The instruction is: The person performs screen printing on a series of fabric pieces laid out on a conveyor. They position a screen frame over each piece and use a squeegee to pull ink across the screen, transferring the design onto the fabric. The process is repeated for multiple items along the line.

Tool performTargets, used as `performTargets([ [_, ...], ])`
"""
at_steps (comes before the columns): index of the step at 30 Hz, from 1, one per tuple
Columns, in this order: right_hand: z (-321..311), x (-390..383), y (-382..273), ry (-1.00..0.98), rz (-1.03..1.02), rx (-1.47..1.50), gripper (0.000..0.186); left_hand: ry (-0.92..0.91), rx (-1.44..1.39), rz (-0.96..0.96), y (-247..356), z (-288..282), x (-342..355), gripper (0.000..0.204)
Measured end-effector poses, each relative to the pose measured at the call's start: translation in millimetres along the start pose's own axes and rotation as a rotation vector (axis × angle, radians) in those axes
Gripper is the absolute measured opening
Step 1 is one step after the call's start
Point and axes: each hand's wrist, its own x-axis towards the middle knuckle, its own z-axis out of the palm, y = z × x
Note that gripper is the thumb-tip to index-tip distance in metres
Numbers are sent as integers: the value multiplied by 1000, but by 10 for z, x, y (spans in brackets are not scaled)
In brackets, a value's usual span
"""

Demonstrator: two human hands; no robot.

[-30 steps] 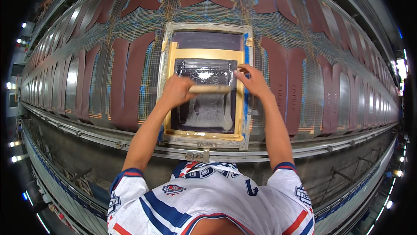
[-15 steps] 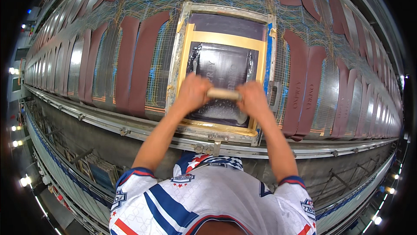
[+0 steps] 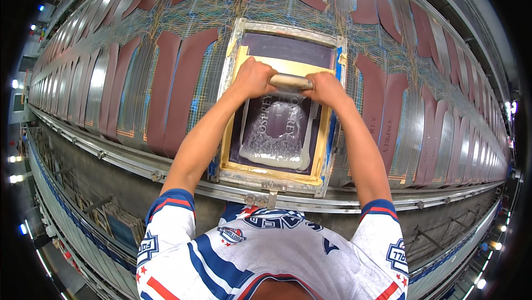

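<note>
Both ends of a squeegee [image 3: 291, 81] with a pale, worn handle are gripped, my left hand [image 3: 255, 77] closed round the left end and my right hand [image 3: 328, 89] round the right. It stands across the far part of a dark printing screen, close to the tape there. A metal screen frame [image 3: 288, 28] surrounds it, lined with yellow tape [image 3: 260, 172] and some blue tape. Clear, bubbly ink [image 3: 266, 153] lies pooled on the near half of the mesh. Lettering shows in the mesh between my arms. The squeegee's blade is mostly hidden.
Maroon cut pieces [image 3: 165, 89] lie in rows on a long printing table marked with coloured lines, on both sides of the frame. More maroon pieces [image 3: 382, 117] are at the right. A metal rail [image 3: 127, 165] with clamps runs along the near edge.
My hands and the squeegee have moved away from me, from the middle of the screen to its far part. The pooled ink on the near half now shows more fully.
</note>
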Motion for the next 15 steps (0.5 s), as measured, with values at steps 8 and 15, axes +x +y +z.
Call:
performTargets([
  [8, -34, 214, -55, -44, 79, 76, 34, 47, 10, -22, -196, 113, 117, 32],
  [15, 406, -848, -418, 57, -58, 57, 30, -7, -48, -14, 435, 293, -886, 26],
])
